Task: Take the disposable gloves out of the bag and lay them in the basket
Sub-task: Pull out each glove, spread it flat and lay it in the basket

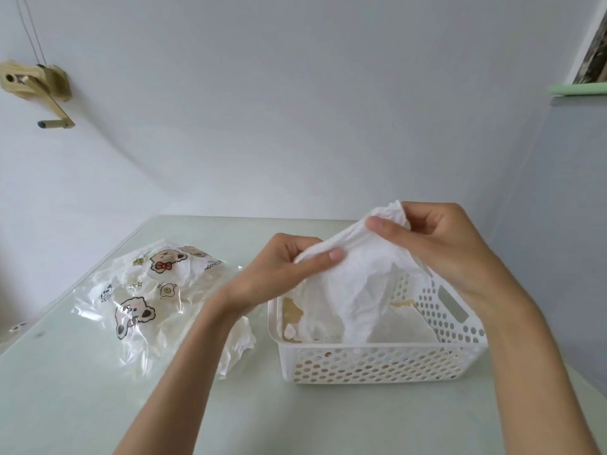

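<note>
- Left hand (289, 267) pinches one edge of a crinkly white glove (358, 277), thumb on top.
- Right hand (437, 244) grips the other, higher edge, so the glove hangs stretched between both hands right above the basket (377, 362).
- The white perforated basket already has some gloves lying in the bottom.
- The clear bag (141, 300) with cartoon bear prints sits to the left on the pale table (98, 405), more gloves inside, a few spilling out by the left forearm.

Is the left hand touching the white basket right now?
Apart. The head view shows the left hand pinching the glove above the basket, with clear space over its near-left rim.
</note>
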Demonstrator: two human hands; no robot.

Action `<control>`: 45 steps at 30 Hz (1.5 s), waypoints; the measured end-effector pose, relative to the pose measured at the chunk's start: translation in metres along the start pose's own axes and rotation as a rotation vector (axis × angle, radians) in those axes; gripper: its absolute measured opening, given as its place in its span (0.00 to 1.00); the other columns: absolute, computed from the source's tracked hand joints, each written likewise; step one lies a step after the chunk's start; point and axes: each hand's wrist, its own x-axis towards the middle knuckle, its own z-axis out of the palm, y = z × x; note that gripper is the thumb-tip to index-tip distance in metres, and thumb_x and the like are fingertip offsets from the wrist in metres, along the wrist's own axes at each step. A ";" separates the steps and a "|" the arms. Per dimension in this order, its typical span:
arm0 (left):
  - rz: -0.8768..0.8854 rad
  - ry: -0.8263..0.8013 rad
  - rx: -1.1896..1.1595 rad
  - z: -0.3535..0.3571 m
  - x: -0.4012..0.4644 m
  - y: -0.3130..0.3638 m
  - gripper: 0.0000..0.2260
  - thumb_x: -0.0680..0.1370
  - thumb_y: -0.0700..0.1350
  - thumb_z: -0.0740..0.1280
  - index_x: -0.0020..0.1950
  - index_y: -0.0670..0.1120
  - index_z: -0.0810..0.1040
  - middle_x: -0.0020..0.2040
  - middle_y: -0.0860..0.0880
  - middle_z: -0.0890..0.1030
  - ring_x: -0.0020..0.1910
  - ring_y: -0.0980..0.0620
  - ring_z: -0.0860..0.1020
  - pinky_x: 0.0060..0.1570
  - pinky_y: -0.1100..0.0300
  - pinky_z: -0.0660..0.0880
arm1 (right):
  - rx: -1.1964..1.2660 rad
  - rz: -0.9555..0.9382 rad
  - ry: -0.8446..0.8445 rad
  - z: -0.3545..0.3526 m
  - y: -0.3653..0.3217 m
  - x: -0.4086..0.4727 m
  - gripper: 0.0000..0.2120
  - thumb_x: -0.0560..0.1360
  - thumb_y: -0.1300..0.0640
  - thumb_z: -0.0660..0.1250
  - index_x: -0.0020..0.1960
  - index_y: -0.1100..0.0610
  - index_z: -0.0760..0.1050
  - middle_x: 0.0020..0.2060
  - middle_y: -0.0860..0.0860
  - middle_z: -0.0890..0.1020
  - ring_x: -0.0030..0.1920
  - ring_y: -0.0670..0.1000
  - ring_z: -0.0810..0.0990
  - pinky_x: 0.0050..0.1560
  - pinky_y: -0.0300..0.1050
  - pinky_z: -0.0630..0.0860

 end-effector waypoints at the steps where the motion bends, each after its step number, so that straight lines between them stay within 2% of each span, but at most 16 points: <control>1: 0.015 0.004 -0.010 -0.004 -0.001 0.001 0.19 0.77 0.53 0.67 0.41 0.35 0.77 0.37 0.45 0.77 0.38 0.50 0.75 0.42 0.58 0.72 | 0.008 0.030 0.020 -0.006 0.003 0.000 0.13 0.69 0.50 0.73 0.45 0.59 0.84 0.41 0.58 0.85 0.46 0.57 0.84 0.55 0.56 0.78; 4: 0.017 0.001 0.010 -0.010 -0.003 0.008 0.19 0.79 0.51 0.62 0.37 0.37 0.73 0.35 0.49 0.68 0.38 0.56 0.70 0.51 0.67 0.70 | 0.002 0.070 0.097 -0.019 0.017 0.005 0.19 0.71 0.46 0.70 0.48 0.62 0.81 0.43 0.52 0.83 0.47 0.51 0.81 0.65 0.50 0.72; 6: -0.039 0.015 0.016 -0.008 -0.002 0.011 0.15 0.80 0.48 0.60 0.44 0.39 0.80 0.36 0.54 0.76 0.39 0.60 0.77 0.51 0.71 0.73 | 0.024 0.048 0.164 -0.019 0.021 0.009 0.19 0.74 0.46 0.68 0.47 0.64 0.79 0.39 0.54 0.79 0.43 0.52 0.77 0.57 0.47 0.72; 8: -0.099 0.030 0.024 -0.007 -0.001 0.012 0.14 0.81 0.48 0.59 0.53 0.43 0.83 0.46 0.54 0.85 0.48 0.58 0.83 0.51 0.68 0.76 | 0.018 -0.008 0.265 -0.012 0.020 0.012 0.20 0.77 0.50 0.66 0.40 0.68 0.72 0.33 0.55 0.71 0.35 0.50 0.69 0.42 0.43 0.67; 11: -0.106 0.120 0.079 -0.009 -0.002 0.020 0.15 0.82 0.48 0.57 0.51 0.45 0.83 0.47 0.50 0.85 0.47 0.53 0.84 0.56 0.59 0.78 | -0.085 -0.139 0.436 0.008 0.010 0.011 0.22 0.79 0.55 0.64 0.33 0.63 0.61 0.27 0.48 0.60 0.28 0.45 0.57 0.29 0.38 0.55; 15: -0.029 0.298 0.101 -0.020 -0.010 0.046 0.15 0.83 0.46 0.55 0.50 0.46 0.82 0.44 0.50 0.85 0.43 0.53 0.84 0.55 0.57 0.78 | 0.055 -0.211 0.482 0.036 -0.007 0.011 0.17 0.80 0.57 0.62 0.33 0.55 0.67 0.21 0.43 0.60 0.23 0.42 0.57 0.24 0.34 0.54; 17: -0.041 0.341 0.062 -0.028 -0.014 0.058 0.15 0.83 0.45 0.56 0.50 0.45 0.82 0.46 0.49 0.85 0.43 0.53 0.84 0.49 0.61 0.80 | 0.221 -0.124 0.442 0.044 -0.007 0.016 0.15 0.79 0.53 0.63 0.35 0.53 0.74 0.27 0.51 0.65 0.29 0.48 0.62 0.28 0.36 0.59; 19: -0.126 0.347 0.062 -0.030 -0.009 0.061 0.15 0.83 0.46 0.56 0.49 0.44 0.82 0.43 0.49 0.84 0.38 0.54 0.82 0.38 0.67 0.79 | 0.289 0.018 0.405 0.042 0.007 0.020 0.13 0.78 0.51 0.64 0.36 0.51 0.77 0.34 0.50 0.68 0.35 0.47 0.65 0.33 0.38 0.62; 22: -0.384 0.199 0.330 -0.021 0.019 0.036 0.12 0.82 0.46 0.58 0.45 0.44 0.78 0.43 0.47 0.77 0.33 0.51 0.72 0.29 0.64 0.69 | 0.021 0.155 0.374 0.025 0.049 0.022 0.17 0.78 0.52 0.64 0.31 0.53 0.67 0.26 0.48 0.63 0.28 0.45 0.62 0.31 0.40 0.60; 26: -0.675 -0.188 0.588 0.003 0.058 -0.017 0.11 0.81 0.43 0.57 0.53 0.43 0.79 0.46 0.48 0.80 0.36 0.55 0.77 0.35 0.63 0.75 | -0.561 0.338 0.173 -0.008 0.106 0.015 0.20 0.79 0.49 0.62 0.31 0.57 0.64 0.26 0.51 0.66 0.33 0.55 0.68 0.33 0.46 0.62; 31: -0.607 -0.199 0.818 0.025 0.073 -0.051 0.08 0.77 0.43 0.60 0.44 0.45 0.79 0.44 0.50 0.85 0.43 0.51 0.84 0.47 0.56 0.81 | -0.888 0.474 -0.008 -0.020 0.123 0.009 0.18 0.80 0.46 0.59 0.36 0.55 0.68 0.37 0.53 0.75 0.44 0.58 0.76 0.40 0.45 0.68; 33: -0.559 -0.172 0.861 0.032 0.074 -0.056 0.09 0.78 0.43 0.61 0.46 0.44 0.80 0.46 0.49 0.86 0.39 0.51 0.83 0.44 0.58 0.81 | -0.957 0.489 -0.062 -0.019 0.119 0.010 0.15 0.80 0.47 0.60 0.48 0.58 0.75 0.47 0.55 0.80 0.51 0.58 0.78 0.46 0.46 0.72; 35: -0.515 -0.168 0.893 0.036 0.073 -0.057 0.10 0.78 0.47 0.64 0.55 0.45 0.81 0.51 0.47 0.84 0.43 0.49 0.81 0.49 0.58 0.78 | -0.984 0.534 -0.142 -0.018 0.116 0.011 0.17 0.78 0.47 0.63 0.60 0.59 0.74 0.53 0.55 0.81 0.53 0.57 0.79 0.51 0.46 0.74; 38: -0.514 -0.211 1.025 0.032 0.067 -0.053 0.20 0.75 0.56 0.68 0.64 0.49 0.76 0.61 0.50 0.80 0.61 0.49 0.76 0.61 0.57 0.69 | -0.933 0.628 -0.283 -0.016 0.118 0.011 0.21 0.74 0.51 0.68 0.63 0.57 0.71 0.53 0.54 0.81 0.44 0.54 0.80 0.47 0.45 0.76; 41: -0.529 -0.297 1.278 0.027 0.060 -0.046 0.27 0.72 0.57 0.71 0.66 0.47 0.72 0.62 0.49 0.78 0.63 0.47 0.74 0.63 0.55 0.69 | -0.980 0.683 -0.409 -0.013 0.124 0.010 0.26 0.73 0.58 0.66 0.69 0.54 0.64 0.60 0.53 0.75 0.51 0.55 0.79 0.51 0.48 0.79; 45: -0.619 -0.434 1.495 0.034 0.054 -0.045 0.26 0.72 0.54 0.73 0.65 0.44 0.72 0.61 0.48 0.78 0.62 0.47 0.75 0.59 0.59 0.66 | -1.017 0.629 -0.426 -0.015 0.120 0.010 0.29 0.75 0.66 0.57 0.74 0.54 0.56 0.57 0.56 0.75 0.48 0.55 0.77 0.41 0.45 0.72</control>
